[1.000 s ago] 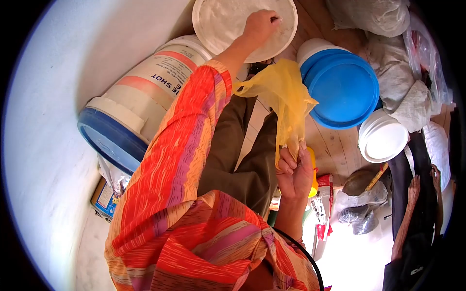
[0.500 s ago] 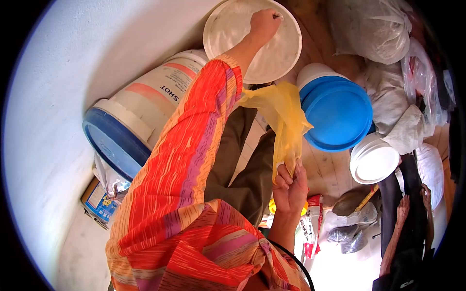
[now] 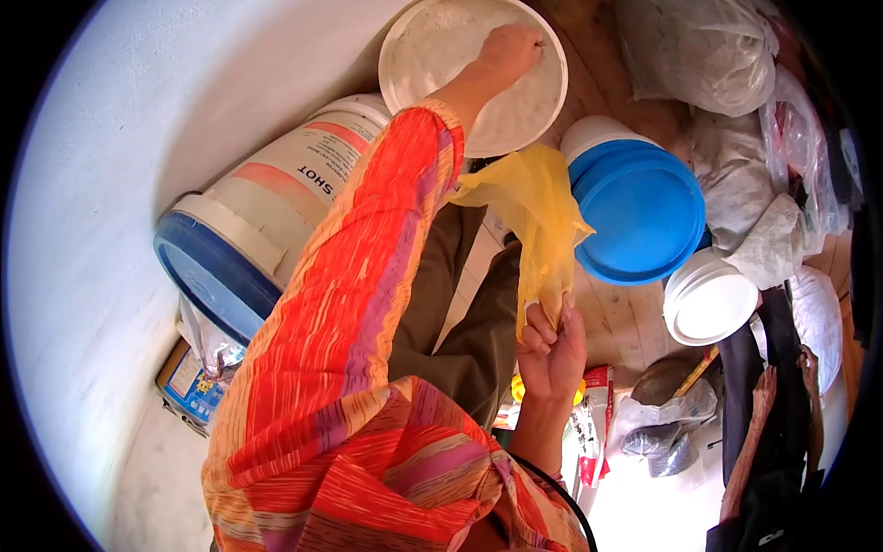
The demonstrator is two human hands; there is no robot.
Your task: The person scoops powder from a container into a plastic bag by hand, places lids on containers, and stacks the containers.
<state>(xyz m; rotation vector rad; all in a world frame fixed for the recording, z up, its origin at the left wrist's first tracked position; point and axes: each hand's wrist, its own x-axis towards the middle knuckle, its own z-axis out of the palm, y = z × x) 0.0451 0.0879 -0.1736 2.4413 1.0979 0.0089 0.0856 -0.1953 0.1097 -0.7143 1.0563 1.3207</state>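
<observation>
My left hand (image 3: 511, 51) is closed in a fist over a whitish round tub or lid (image 3: 405, 57) at the top; whether it holds anything is hidden. My right hand (image 3: 554, 353), palm up with curled fingers, grips a thin yellow plastic bag (image 3: 546, 207). The bag rises from those fingers and flops toward the upper left, beside my left sleeve. Right of the bag stands a bucket with a blue lid (image 3: 641, 213). Brown trousers (image 3: 432, 317) show below, between my arms.
A large printed bucket (image 3: 267, 189) with a blue end lies tilted by the white wall. Rightward are a small white-lidded tub (image 3: 708, 305), a filled white sack (image 3: 699, 55) and a crumpled sack (image 3: 768, 244). Another person's limbs (image 3: 754, 428) show at lower right.
My left hand has shifted slightly right and down over the round tub or lid, turning so its back faces me more. The right hand and yellow bag have barely moved.
</observation>
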